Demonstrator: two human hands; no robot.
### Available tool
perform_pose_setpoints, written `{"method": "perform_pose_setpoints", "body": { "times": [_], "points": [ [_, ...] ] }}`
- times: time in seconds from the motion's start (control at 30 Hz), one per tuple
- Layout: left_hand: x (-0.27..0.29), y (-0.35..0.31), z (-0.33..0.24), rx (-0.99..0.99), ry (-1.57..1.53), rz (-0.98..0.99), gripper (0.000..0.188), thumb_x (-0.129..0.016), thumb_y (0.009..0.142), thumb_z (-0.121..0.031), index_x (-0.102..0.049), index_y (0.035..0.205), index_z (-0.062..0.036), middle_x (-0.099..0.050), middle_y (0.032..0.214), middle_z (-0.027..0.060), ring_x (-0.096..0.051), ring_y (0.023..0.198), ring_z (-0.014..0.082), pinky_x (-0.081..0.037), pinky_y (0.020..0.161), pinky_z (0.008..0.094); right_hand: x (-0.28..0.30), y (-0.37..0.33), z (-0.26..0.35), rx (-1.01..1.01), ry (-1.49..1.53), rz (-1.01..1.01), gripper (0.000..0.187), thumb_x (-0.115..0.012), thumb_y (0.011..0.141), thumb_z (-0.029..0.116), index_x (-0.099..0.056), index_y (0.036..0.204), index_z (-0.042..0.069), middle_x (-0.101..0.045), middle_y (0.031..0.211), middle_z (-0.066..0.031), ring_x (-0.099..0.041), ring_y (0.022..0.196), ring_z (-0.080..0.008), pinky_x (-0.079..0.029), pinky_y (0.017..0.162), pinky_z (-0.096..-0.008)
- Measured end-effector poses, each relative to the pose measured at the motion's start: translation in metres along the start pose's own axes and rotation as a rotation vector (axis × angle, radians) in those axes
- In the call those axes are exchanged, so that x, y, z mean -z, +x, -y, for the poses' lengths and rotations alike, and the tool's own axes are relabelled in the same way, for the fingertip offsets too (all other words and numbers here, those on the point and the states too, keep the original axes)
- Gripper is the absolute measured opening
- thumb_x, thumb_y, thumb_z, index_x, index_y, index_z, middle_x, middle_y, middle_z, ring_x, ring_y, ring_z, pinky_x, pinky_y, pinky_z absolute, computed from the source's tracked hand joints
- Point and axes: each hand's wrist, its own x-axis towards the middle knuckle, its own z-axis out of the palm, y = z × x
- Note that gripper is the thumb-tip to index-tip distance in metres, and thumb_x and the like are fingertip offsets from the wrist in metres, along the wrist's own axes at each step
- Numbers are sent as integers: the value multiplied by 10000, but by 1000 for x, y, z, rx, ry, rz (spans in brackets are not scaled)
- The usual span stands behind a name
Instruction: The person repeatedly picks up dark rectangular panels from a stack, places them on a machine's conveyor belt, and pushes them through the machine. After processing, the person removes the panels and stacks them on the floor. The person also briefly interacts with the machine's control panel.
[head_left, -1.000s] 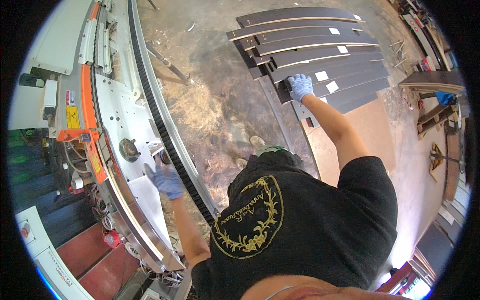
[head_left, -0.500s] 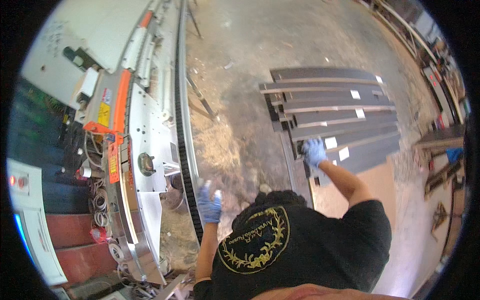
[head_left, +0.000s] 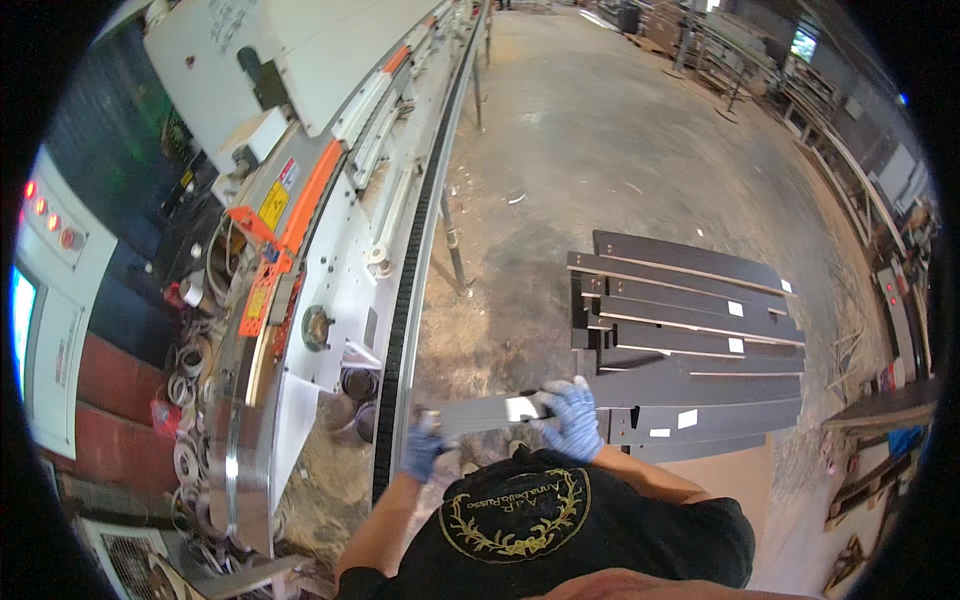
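Note:
A narrow dark grey panel (head_left: 475,414) with a white label on it spans the gap in front of my chest. My left hand (head_left: 424,450), in a blue glove, grips its left end close to the machine's black rail. Near the label, my gloved right hand (head_left: 572,420) is closed on the other end; some of its fingers are hidden. On my right lies a layered pile of dark panels (head_left: 700,325), several with white labels and some with small holes at their left ends.
To my left runs a long white machine (head_left: 350,260) with an orange guard (head_left: 312,200) and a black-toothed rail (head_left: 405,330). A control cabinet (head_left: 60,330) with lit red buttons stands at the far left. A wooden bench (head_left: 880,405) is at the right. Rolls of strip (head_left: 187,460) lie under the machine.
My right hand has left the pile and moved left, bringing a panel along. My left hand, open before, now grips that panel's other end. The view has tilted up toward the far floor.

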Motion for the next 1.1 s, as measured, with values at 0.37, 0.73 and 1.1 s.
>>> {"method": "perform_pose_setpoints", "body": {
  "times": [0.37,0.73,1.1],
  "points": [
    [184,-183,-15,-489,-584,-753,333,-633,863,-439,-581,1055,-171,-669,981,56,-670,738,208,-571,538,360,-55,-1,3,-32,213,78,464,-722,754,236,-569,1161,74,-533,1233,-178,-498,1131,-370,-399,966,-455],
    [274,-262,-4,-624,-761,-982,339,-689,803,-478,-666,901,-153,-700,813,8,-637,635,166,-555,557,319,-91,9,26,43,235,213,473,-748,733,215,-574,1160,105,-530,1252,-173,-503,1135,-360,-407,953,-445],
    [289,-245,-86,-19,1237,-1727,676,-778,722,-329,-518,1323,-161,-357,1458,139,-377,1303,295,-314,1089,377,-102,-5,35,-70,222,261,454,-719,768,261,-568,1162,93,-516,1269,-171,-494,1141,-370,-409,943,-458]
  ]
}}
